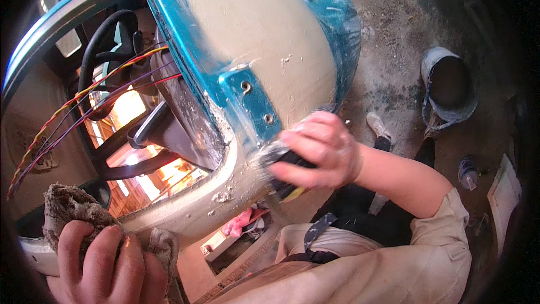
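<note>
We note the right arm bent at the elbow, its forearm running leftward; the right hand (pixel 322 149) is palm down, fingers curled round a dark block (pixel 292 170), gripping it against the beige-coated body panel (pixel 261 28) just behind the lower corner of the window opening. Slight blur on the block. The left hand (pixel 107 264), knuckles up, is clenched on a grey rag (pixel 76 208) at that opening's lower edge; we cannot see its palm. We count: one block, one rag, two ringed holes in the blue bracket (pixel 256 103), one steering wheel (pixel 88 67), one bucket (pixel 431 63). Wires (pixel 95 93): several, overlapping, exact number unclear.
</note>
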{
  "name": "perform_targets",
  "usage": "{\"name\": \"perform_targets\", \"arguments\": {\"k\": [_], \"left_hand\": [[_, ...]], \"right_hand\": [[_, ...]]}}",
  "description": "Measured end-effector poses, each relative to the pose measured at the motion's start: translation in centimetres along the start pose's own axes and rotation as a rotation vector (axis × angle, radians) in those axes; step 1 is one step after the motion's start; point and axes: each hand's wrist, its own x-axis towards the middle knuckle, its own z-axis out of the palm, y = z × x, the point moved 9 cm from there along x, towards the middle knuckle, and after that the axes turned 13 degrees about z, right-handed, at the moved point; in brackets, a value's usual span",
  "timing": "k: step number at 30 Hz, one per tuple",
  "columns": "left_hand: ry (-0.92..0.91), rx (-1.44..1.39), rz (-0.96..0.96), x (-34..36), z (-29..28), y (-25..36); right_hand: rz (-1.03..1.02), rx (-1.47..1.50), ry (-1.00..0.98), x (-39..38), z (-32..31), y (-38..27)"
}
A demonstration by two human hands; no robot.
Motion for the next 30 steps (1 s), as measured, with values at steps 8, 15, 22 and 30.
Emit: {"name": "perform_targets", "arguments": {"k": [8, 15, 22, 30], "left_hand": [[0.031, 0.025, 0.019, -0.5, 0.2, 0.4], [0.062, 0.005, 0.023, -0.6, 1.2, -0.5], [0.048, 0.032, 0.040, -0.4, 0.1, -0.2], [0.117, -0.009, 0.045, -1.7, -0.5, 1.4]], "right_hand": [[0.065, 0.004, -0.076, -0.5, -1.0, 2.1], [-0.044, -0.005, -0.003, 2.1, 0.2, -1.0], [0.081, -0.008, 0.075, 1.0, 0.8, -2.0], [0.159, 0.033, -0.136, -1.8, -0.4, 0.6]]}}
